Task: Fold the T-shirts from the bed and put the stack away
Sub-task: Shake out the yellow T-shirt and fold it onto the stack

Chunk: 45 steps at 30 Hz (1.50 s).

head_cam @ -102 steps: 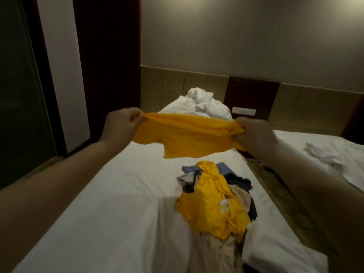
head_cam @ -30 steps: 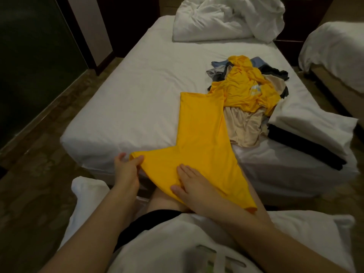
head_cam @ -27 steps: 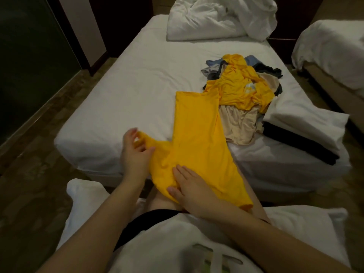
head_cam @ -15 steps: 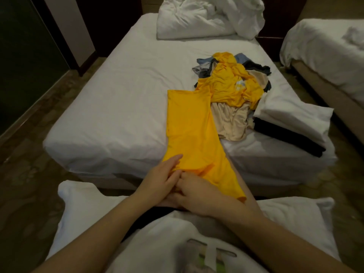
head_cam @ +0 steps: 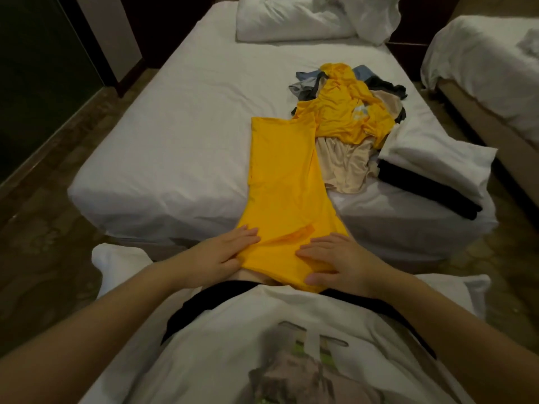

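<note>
- The left hand (head_cam: 226, 252) folded the sleeve in; the yellow T-shirt (head_cam: 284, 185) became a narrow strip.
- Both hands parted, the right hand (head_cam: 335, 262) flattening its near end.

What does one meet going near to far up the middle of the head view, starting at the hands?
Nearest, the left hand and right hand, both flat on the cloth → long folded yellow T-shirt → crumpled heap of yellow, beige and grey clothes → rumpled white duvet, farthest.
</note>
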Each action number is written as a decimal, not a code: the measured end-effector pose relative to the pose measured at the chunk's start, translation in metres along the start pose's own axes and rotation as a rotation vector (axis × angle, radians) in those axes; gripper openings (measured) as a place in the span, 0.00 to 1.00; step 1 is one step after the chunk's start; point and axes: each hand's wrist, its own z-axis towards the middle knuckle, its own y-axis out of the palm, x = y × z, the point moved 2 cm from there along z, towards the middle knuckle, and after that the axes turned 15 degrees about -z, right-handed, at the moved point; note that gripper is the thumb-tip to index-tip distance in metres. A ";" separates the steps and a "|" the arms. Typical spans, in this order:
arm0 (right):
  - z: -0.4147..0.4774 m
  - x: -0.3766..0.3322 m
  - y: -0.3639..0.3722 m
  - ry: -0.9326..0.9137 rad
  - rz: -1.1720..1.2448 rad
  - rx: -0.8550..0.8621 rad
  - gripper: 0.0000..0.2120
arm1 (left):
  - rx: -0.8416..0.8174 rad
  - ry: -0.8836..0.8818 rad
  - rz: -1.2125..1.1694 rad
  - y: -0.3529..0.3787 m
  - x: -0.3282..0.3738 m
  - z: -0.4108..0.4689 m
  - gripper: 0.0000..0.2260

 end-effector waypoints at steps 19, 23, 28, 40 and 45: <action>-0.016 0.018 -0.023 0.159 0.169 0.577 0.32 | 0.254 0.213 0.192 -0.022 -0.009 -0.005 0.09; -0.019 0.037 -0.019 0.172 0.087 0.633 0.10 | 0.216 0.243 0.091 -0.023 -0.008 0.006 0.05; -0.031 0.040 -0.029 0.280 0.462 0.578 0.13 | 0.319 0.250 0.116 -0.047 -0.005 0.029 0.03; 0.134 0.149 -0.080 0.647 1.117 0.799 0.04 | 0.447 -0.160 -1.343 -0.132 -0.039 0.162 0.18; 0.230 0.220 -0.072 0.707 1.227 0.713 0.04 | 0.469 -0.436 -1.538 -0.171 -0.095 0.235 0.21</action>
